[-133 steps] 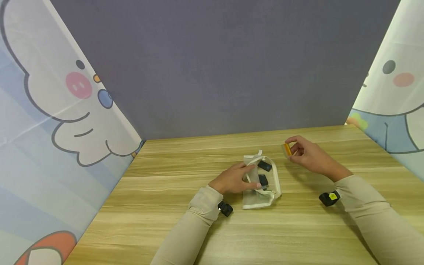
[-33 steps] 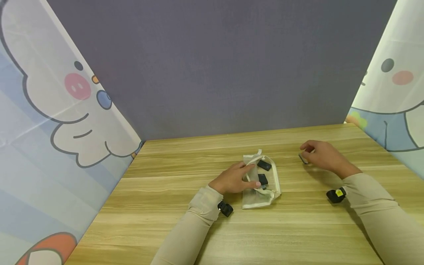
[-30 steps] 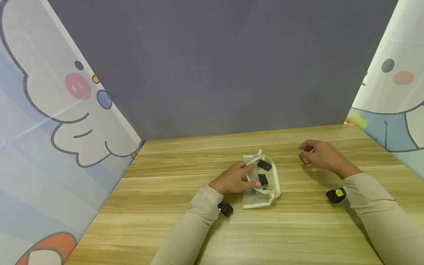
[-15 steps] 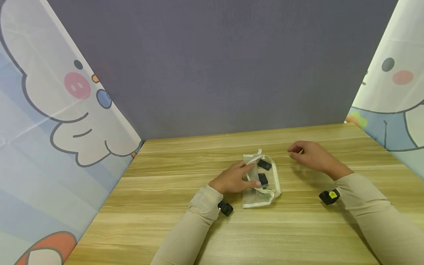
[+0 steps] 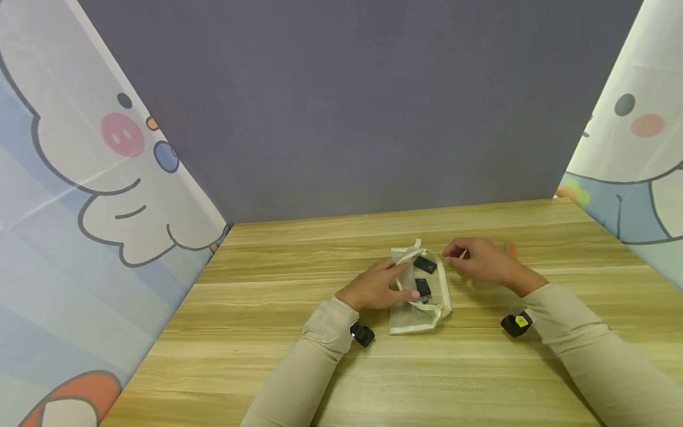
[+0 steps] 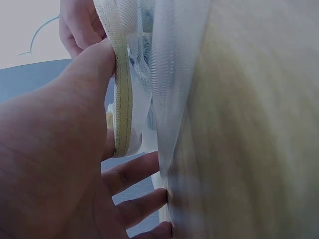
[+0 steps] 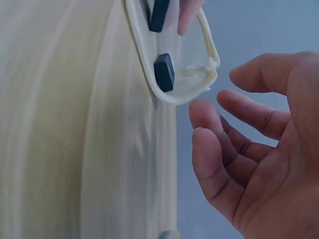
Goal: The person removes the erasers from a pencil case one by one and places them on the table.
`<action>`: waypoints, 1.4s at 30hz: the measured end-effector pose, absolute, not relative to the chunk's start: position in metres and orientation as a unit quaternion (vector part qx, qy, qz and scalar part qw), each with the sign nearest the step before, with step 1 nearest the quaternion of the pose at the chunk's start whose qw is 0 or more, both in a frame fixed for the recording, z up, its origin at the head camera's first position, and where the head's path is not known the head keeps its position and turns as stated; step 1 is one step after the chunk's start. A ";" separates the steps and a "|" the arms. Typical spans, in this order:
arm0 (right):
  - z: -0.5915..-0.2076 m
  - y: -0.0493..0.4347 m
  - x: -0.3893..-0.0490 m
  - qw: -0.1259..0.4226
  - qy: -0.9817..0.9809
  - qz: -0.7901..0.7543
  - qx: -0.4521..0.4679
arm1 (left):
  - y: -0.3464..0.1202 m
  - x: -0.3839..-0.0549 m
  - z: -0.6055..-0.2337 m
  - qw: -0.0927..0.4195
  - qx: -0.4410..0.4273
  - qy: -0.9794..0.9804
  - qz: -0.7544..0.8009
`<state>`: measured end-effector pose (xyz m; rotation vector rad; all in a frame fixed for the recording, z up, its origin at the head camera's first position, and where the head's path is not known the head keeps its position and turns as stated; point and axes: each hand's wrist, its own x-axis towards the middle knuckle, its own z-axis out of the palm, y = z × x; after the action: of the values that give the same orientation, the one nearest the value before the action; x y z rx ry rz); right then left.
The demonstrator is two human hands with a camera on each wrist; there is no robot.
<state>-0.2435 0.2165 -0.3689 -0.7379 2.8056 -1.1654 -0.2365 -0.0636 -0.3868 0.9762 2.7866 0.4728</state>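
Note:
A mesh zip pouch (image 5: 411, 325) with pale trim lies on the table with its mouth gaping. My left hand (image 5: 376, 287) holds its near flap, thumb and index finger at the zip edge (image 6: 123, 104). Inside, a small black block (image 5: 425, 264) sits toward the far end, and a second dark block (image 5: 422, 287) is beside the left thumb. My right hand (image 5: 482, 260) hovers just off the pouch's right rim. In the right wrist view its fingers (image 7: 207, 154) are loosely bent, with nothing between them.
Partly hidden behind the right hand, a small orange and greenish item (image 5: 510, 248) is on the wooden table (image 5: 277, 350). A grey panel (image 5: 347, 118) stands along the back edge. Cartoon-printed curtains (image 5: 58, 249) hang at both sides.
The right hand earlier held an orange-edged piece, then a small grey one at the right; it now has come left to the pouch without it. The left hand keeps its place.

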 end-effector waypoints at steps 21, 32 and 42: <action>-0.375 0.191 -0.233 0.068 0.891 -0.342 -0.291 | -0.062 -0.238 -0.388 0.078 0.327 0.927 0.166; -0.379 0.182 -0.231 0.068 0.885 -0.314 -0.338 | -0.063 -0.235 -0.385 0.075 0.329 0.926 0.169; -0.380 0.181 -0.229 0.063 0.879 -0.305 -0.361 | -0.064 -0.234 -0.386 0.072 0.328 0.928 0.164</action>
<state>-0.2291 0.1810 -0.3804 -1.0907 2.6559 -0.9228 -0.2343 -0.0637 -0.3855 0.9847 2.7888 0.4936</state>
